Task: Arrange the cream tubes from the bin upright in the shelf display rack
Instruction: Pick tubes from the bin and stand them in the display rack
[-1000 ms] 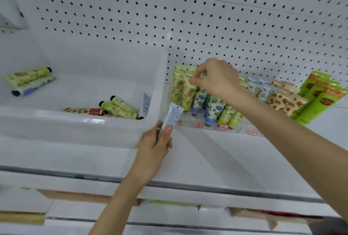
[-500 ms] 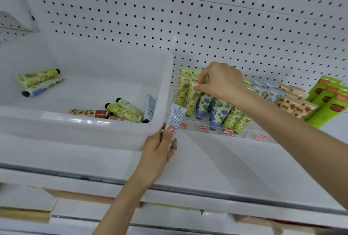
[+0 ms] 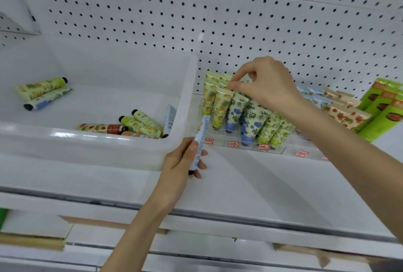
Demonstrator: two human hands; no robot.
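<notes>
my right hand (image 3: 265, 85) pinches the crimped top of a yellow tube (image 3: 222, 106) in the display rack (image 3: 272, 151), at the back of the shelf (image 3: 250, 184); judged step: seating it upright among its neighbours. my left hand (image 3: 182, 162), just off the bin's (image 3: 187, 88) front right corner, closes thumb and fingers on a white tube (image 3: 201, 136), cap down. next move, as i judge it: carry this tube into a free slot. more tubes (image 3: 139, 124) lie flat in the bin. hidden: the rack's rear slots, behind my right hand; the labels are too small to read.
</notes>
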